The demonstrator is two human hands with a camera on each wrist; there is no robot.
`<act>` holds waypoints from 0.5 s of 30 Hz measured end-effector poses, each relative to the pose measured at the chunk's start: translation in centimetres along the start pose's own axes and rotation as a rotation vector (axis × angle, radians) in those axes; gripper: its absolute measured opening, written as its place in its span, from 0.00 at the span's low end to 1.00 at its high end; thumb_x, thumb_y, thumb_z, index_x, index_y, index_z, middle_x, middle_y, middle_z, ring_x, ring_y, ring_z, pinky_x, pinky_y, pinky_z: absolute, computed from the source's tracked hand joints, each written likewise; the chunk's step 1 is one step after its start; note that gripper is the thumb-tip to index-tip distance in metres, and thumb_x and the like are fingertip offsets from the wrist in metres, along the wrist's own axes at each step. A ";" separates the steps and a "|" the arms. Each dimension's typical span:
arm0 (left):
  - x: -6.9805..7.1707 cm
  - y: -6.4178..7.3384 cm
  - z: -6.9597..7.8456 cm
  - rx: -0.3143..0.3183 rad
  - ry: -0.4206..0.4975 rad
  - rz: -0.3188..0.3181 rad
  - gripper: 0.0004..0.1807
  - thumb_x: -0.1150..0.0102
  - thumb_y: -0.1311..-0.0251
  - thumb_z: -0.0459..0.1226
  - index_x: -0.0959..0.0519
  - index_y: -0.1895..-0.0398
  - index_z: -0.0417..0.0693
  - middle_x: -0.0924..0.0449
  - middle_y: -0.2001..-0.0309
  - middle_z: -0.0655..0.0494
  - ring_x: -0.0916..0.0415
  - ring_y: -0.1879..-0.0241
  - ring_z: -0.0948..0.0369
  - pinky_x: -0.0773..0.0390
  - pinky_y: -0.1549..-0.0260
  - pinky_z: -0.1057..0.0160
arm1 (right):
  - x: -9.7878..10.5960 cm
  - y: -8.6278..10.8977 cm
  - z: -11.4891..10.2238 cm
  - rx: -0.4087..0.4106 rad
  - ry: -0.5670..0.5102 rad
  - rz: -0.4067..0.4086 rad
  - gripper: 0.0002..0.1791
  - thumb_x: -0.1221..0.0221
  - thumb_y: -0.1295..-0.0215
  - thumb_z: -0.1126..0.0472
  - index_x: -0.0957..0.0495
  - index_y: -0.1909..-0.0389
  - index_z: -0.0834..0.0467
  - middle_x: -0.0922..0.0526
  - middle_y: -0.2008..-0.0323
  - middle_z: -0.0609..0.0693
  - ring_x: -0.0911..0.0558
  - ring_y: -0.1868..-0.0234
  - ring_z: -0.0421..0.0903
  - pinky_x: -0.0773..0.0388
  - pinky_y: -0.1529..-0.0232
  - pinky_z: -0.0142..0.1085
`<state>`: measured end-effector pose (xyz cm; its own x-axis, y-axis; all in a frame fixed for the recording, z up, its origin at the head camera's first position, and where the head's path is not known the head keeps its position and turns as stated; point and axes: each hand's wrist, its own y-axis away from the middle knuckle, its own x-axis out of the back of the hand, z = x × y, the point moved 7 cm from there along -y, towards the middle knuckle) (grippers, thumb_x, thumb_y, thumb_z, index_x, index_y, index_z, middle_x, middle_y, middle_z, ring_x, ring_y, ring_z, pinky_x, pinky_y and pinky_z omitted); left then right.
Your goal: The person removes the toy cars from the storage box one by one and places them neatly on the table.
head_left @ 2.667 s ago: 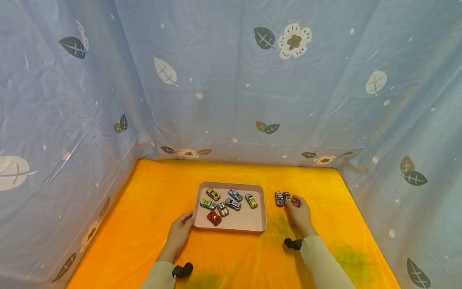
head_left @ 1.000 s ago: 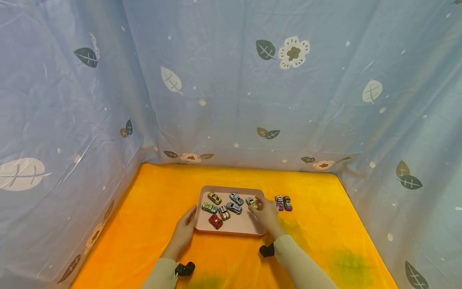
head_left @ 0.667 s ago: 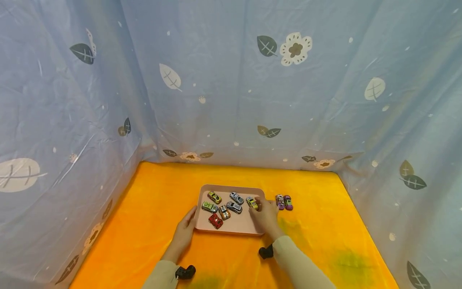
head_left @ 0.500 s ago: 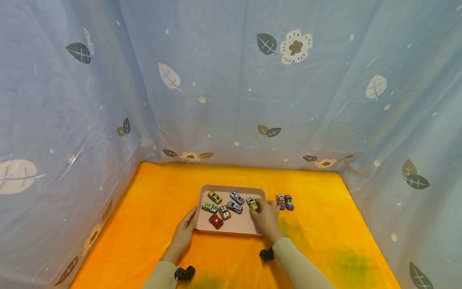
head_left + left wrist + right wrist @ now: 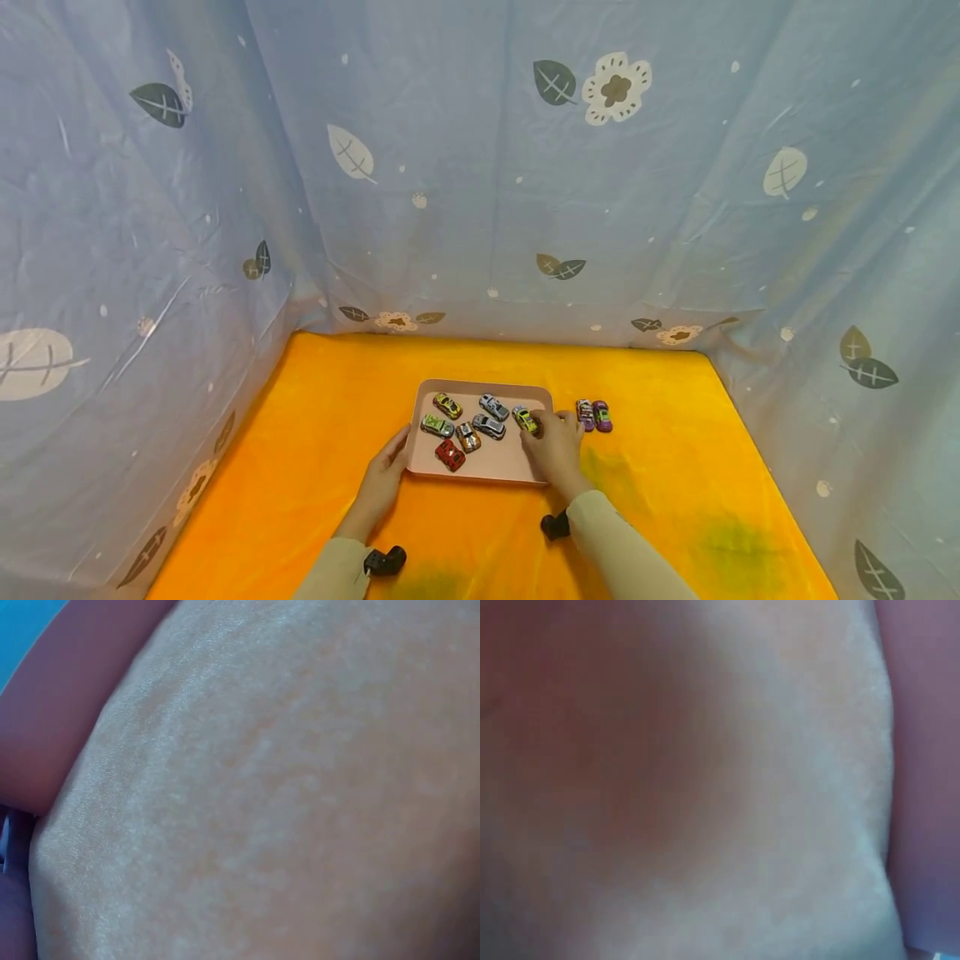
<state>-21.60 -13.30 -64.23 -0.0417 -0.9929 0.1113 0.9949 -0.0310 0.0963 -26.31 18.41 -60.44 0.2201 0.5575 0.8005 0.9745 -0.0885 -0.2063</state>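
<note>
A shallow pink tray (image 5: 491, 468) holds several small toy cars. In the head view my right hand (image 5: 557, 446) reaches over its right rim and pinches the yellow-green toy car (image 5: 524, 418), whose right side the fingers partly cover. My left hand (image 5: 381, 479) rests against the tray's left side, fingers fairly straight. Inside the tray lie a red car (image 5: 450, 455), an orange-and-white car (image 5: 468, 437), a green car (image 5: 437, 426), a yellow car (image 5: 447, 406) and two silver-grey cars (image 5: 489, 427). Both wrist views show mostly blurred skin and some pink tray.
Two purple toy cars (image 5: 594, 415) stand side by side on the orange cloth, right of the tray. The cloth covers the table (image 5: 337, 375). Blue patterned curtains (image 5: 487, 167) hang at the back and on both sides.
My right hand has let go of a purple car outside the tray and moved left to the yellow-green car, its fingers closing in on it. The left hand stays at the tray.
</note>
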 end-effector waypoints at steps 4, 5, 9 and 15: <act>-0.2 0.1 0.2 -0.015 0.008 -0.008 0.25 0.57 0.25 0.35 0.39 0.27 0.51 0.40 0.29 0.51 0.47 0.29 0.52 0.44 0.32 0.50 | 0.3 0.3 0.0 0.007 0.009 0.019 0.18 0.29 0.47 0.53 0.15 0.55 0.52 0.18 0.69 0.45 0.33 0.50 0.54 0.47 0.49 0.53; -0.2 0.1 0.2 -0.016 0.010 -0.010 0.25 0.57 0.25 0.34 0.39 0.26 0.50 0.40 0.29 0.50 0.47 0.29 0.51 0.43 0.33 0.50 | 0.4 0.4 -0.1 0.005 0.006 0.021 0.17 0.29 0.47 0.53 0.15 0.55 0.52 0.18 0.68 0.46 0.33 0.49 0.54 0.48 0.48 0.53; -0.2 0.3 0.2 -0.021 0.015 -0.021 0.26 0.58 0.25 0.34 0.40 0.26 0.49 0.41 0.29 0.48 0.47 0.29 0.50 0.43 0.33 0.50 | 0.9 0.7 -0.4 0.037 -0.007 0.042 0.17 0.29 0.46 0.54 0.15 0.54 0.51 0.17 0.64 0.46 0.34 0.48 0.54 0.49 0.46 0.53; 0.0 0.1 0.1 -0.028 0.010 -0.031 0.25 0.59 0.25 0.35 0.41 0.26 0.50 0.41 0.28 0.48 0.47 0.29 0.50 0.45 0.32 0.49 | 2.0 0.9 -1.6 0.118 -0.011 0.098 0.18 0.28 0.47 0.56 0.16 0.54 0.52 0.16 0.63 0.46 0.32 0.49 0.55 0.46 0.47 0.54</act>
<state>-21.47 -13.29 -64.07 -0.0717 -0.9925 0.0991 0.9953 -0.0647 0.0722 -24.93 18.14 -58.08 0.3131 0.5603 0.7668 0.9361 -0.0459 -0.3487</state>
